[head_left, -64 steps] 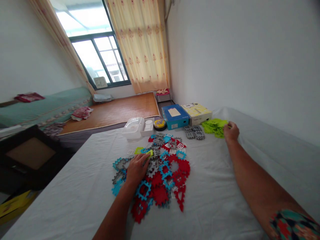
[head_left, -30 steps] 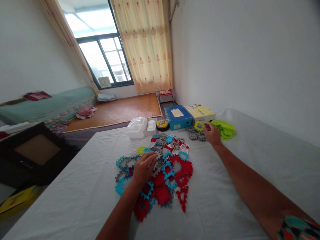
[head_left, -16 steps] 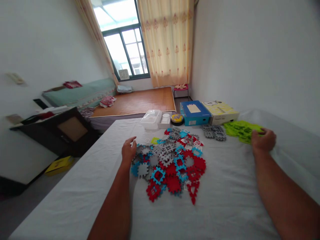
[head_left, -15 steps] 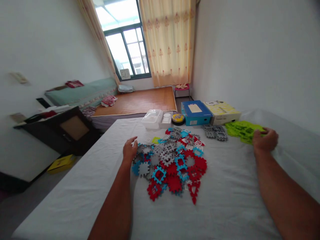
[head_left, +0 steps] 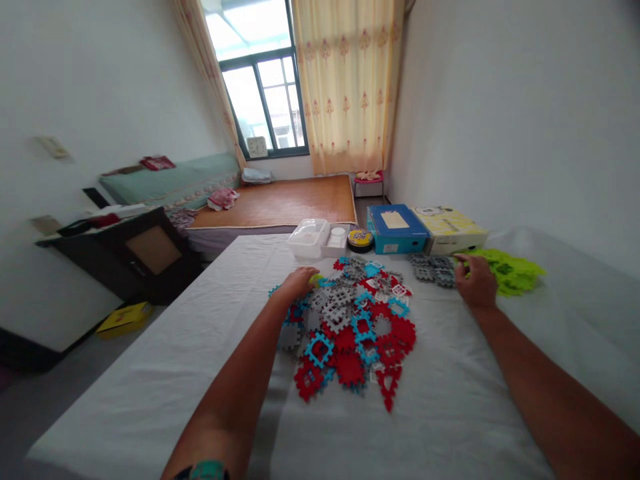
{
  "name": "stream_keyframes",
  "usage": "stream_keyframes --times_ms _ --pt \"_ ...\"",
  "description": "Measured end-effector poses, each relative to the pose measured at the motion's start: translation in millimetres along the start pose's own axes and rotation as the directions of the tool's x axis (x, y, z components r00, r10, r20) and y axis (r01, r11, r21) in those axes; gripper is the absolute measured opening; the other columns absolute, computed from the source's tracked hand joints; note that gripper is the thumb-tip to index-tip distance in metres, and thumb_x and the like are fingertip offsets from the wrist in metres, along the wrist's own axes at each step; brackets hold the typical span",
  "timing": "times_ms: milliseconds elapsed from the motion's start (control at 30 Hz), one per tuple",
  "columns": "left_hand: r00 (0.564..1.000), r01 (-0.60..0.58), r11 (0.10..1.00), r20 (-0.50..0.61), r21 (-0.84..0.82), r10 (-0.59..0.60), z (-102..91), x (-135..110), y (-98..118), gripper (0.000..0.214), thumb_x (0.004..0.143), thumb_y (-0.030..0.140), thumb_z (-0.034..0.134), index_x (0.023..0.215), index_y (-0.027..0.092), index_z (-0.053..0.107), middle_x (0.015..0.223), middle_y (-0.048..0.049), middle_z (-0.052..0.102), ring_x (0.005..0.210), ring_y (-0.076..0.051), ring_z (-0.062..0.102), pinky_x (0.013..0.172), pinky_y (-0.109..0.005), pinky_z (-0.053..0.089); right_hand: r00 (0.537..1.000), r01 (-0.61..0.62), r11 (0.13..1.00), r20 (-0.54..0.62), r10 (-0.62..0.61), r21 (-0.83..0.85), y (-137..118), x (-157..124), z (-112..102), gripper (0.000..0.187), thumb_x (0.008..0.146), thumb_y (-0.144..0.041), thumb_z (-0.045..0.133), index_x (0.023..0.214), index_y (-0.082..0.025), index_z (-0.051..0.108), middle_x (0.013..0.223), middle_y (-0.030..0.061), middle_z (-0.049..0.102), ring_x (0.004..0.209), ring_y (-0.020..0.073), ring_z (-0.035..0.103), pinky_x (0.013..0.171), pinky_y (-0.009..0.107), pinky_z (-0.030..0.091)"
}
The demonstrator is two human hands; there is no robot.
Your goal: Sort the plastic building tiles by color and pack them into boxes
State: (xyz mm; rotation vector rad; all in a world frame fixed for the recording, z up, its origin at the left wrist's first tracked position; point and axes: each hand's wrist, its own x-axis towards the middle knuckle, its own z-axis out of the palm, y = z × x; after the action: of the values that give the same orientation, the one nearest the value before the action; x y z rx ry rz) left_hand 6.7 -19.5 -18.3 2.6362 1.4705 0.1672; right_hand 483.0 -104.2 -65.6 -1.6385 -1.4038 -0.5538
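My left hand (head_left: 300,283) reaches over the left side of a loose pile of interlocking plastic pieces. Its fingers close on a small lime-green piece (head_left: 315,281) at the pile's upper left edge. The pile mixes red pieces (head_left: 349,368), blue frames (head_left: 319,349) and grey pieces (head_left: 336,315), along with some white ones. My right hand (head_left: 476,279) is at the far right of the table, its fingers apart and nothing visible in them. It lies between a heap of lime-green pieces (head_left: 515,272) and small stacks of grey pieces (head_left: 433,270).
Along the table's far edge stand a clear plastic container (head_left: 308,239), a small white box (head_left: 335,240), a round black-and-yellow tin (head_left: 361,241), a blue box (head_left: 397,229) and a yellow box (head_left: 450,229). White cloth (head_left: 165,373) covers the table. A wall rises on the right.
My left hand has moved right and away from me, from the pile's left edge to the small lime-green piece. My right hand has left the lime-green heap and moved left toward the grey stacks.
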Motion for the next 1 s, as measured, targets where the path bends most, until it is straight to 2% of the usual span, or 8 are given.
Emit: stream_keyframes --times_ms 133,400,600,733,800,867,933,1000 --pt "0.994 -0.008 1.000 0.113 0.022 0.005 3.6 19 -8 0.051 0.076 0.021 0.064 0.127 0.022 0.059 0.129 -0.0082 0.062 0.117 -0.023 0.057 0.101 -0.030 0.043 0.998 0.061 0.998 0.010 -0.061 0.015 -6 0 -1 0.031 0.084 -0.021 0.041 0.106 -0.018 0.063 0.102 0.0104 0.065 0.098 0.0233 0.059 0.083 0.035 0.048" --pt "0.990 0.062 0.980 0.116 0.189 -0.085 -1.8 16 -3 0.035 0.078 0.036 0.063 0.109 0.021 0.069 0.114 -0.0117 0.066 0.104 -0.024 0.063 0.090 -0.030 0.047 0.995 0.061 0.996 0.078 -0.066 0.066 -13 -2 3 0.031 0.082 -0.018 0.042 0.104 -0.020 0.064 0.102 0.0083 0.066 0.098 0.0223 0.060 0.084 0.034 0.048" --pt "0.978 0.206 0.939 -0.024 0.275 -0.207 -6.4 1 15 0.032 0.092 0.027 0.040 0.095 0.014 0.070 0.099 -0.0176 0.069 0.098 -0.027 0.065 0.085 -0.040 0.047 0.990 0.055 0.989 0.118 -0.072 0.137 -34 -2 -4 0.031 0.082 -0.018 0.043 0.103 -0.021 0.065 0.103 0.0079 0.067 0.098 0.0222 0.061 0.083 0.034 0.049" --pt "0.942 0.278 0.938 -0.247 0.205 -0.225 -25.5 -8 32 0.037 0.095 0.030 0.034 0.098 0.016 0.068 0.102 -0.0152 0.066 0.099 -0.026 0.063 0.081 -0.037 0.047 0.983 0.039 0.963 0.165 -0.086 0.268 -66 1 -8 0.028 0.083 -0.020 0.044 0.100 -0.020 0.066 0.101 0.0084 0.067 0.088 0.0211 0.062 0.077 0.033 0.049" --pt "0.914 0.212 0.976 -0.365 0.055 -0.177 -33.1 -13 50 0.036 0.096 0.033 0.034 0.098 0.019 0.067 0.099 -0.0107 0.066 0.094 -0.022 0.063 0.078 -0.032 0.048 0.966 -0.024 0.925 0.246 -0.076 0.379 -91 0 -10 0.025 0.085 -0.026 0.046 0.100 -0.019 0.066 0.097 0.0079 0.068 0.073 0.0183 0.060 0.069 0.032 0.049" --pt "0.922 0.024 0.993 -0.383 -0.114 -0.066 -34.4 -18 75 0.033 0.096 0.033 0.037 0.095 0.019 0.067 0.092 -0.0071 0.066 0.087 -0.018 0.062 0.079 -0.029 0.047 0.927 -0.109 0.861 0.365 -0.093 0.496 -119 -4 -13 0.026 0.088 -0.032 0.048 0.103 -0.019 0.065 0.094 0.0067 0.069 0.063 0.0156 0.057 0.063 0.030 0.048" --pt "0.928 -0.174 0.948 -0.367 -0.267 0.067 -28.3 -23 101 0.032 0.097 0.035 0.038 0.093 0.020 0.067 0.088 -0.0046 0.066 0.084 -0.016 0.061 0.078 -0.027 0.047 0.868 -0.177 0.783 0.469 -0.162 0.597 -145 -12 -18 0.031 0.089 -0.038 0.051 0.111 -0.020 0.063 0.096 0.0059 0.069 0.064 0.0147 0.058 0.062 0.029 0.048" --pt "0.923 -0.275 0.885 -0.362 -0.376 0.133 -17.4 -27 124 0.033 0.097 0.036 0.039 0.091 0.020 0.067 0.086 -0.0037 0.065 0.081 -0.015 0.060 0.076 -0.026 0.048 0.809 -0.219 0.721 0.535 -0.242 0.657 -165 -21 -21 0.037 0.088 -0.041 0.054 0.119 -0.021 0.060 0.096 0.0045 0.070 0.066 0.0143 0.059 0.062 0.028 0.048"
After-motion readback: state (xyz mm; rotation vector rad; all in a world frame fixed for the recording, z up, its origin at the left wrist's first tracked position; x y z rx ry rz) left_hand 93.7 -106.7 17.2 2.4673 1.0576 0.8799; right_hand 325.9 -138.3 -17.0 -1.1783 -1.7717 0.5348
